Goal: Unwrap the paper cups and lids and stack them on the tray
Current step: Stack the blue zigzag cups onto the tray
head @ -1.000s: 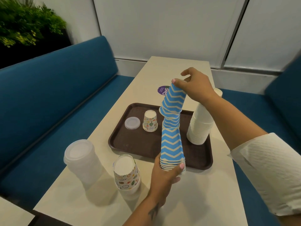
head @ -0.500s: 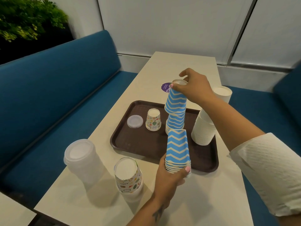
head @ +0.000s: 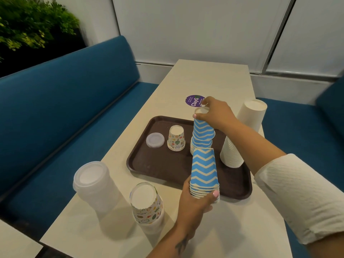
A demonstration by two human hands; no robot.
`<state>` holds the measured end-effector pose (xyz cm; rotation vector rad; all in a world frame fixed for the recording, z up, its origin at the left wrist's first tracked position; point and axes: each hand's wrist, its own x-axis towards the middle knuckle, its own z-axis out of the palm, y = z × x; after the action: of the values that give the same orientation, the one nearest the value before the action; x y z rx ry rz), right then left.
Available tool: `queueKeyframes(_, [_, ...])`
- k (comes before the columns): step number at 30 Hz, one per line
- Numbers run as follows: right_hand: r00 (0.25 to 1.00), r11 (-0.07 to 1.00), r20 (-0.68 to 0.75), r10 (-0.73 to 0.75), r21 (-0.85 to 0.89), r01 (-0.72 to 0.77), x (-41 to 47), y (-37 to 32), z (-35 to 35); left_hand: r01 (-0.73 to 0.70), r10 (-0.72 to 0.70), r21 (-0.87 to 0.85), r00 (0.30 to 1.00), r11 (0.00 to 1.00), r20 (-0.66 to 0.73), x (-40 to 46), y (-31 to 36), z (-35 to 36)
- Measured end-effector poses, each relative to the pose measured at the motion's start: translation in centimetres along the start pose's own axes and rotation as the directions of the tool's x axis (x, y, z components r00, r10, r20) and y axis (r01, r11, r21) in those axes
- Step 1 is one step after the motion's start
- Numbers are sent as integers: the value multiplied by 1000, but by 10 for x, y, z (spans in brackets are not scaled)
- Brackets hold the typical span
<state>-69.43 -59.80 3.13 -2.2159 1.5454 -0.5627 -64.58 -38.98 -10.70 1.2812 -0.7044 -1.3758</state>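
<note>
My left hand [head: 195,203] grips the rims of an upside-down stack of blue zigzag cups [head: 204,170] over the near edge of the brown tray [head: 154,164]. My right hand [head: 216,113] holds the top of a second blue zigzag stack [head: 202,135] that reaches down to the tray. On the tray also stand a tall white cup stack [head: 243,135], one patterned cup [head: 176,138] and a single clear lid [head: 155,139]. On the table near me stand a stack of clear lids [head: 93,185] and a wrapped patterned cup stack [head: 147,205].
The pale table [head: 214,79] runs away from me, with a purple round sticker [head: 193,101] beyond the tray. Blue benches [head: 65,108] flank both sides. A green plant [head: 31,25] is at the far left, white wall panels behind.
The single tall blue zigzag stack has come apart into two. My right hand lowered the upper part onto the tray while my left hand kept the lower part near the tray's front edge.
</note>
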Motion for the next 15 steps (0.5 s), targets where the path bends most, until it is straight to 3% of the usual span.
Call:
queueKeyframes(6, [982,992,173,72,-114,-53,-1,13,10,2,-2,-19,1000,1000,-15,3,2,0])
queueKeyframes(12, [998,991,-30,-59,119,62,-30,0,-13,-19,18,-59,1000,998,-10,5,14,6])
queueKeyframes(15, [980,995,181,-78,70,67,-49,-8,-28,-41,41,-71,999,997,10,4,24,12])
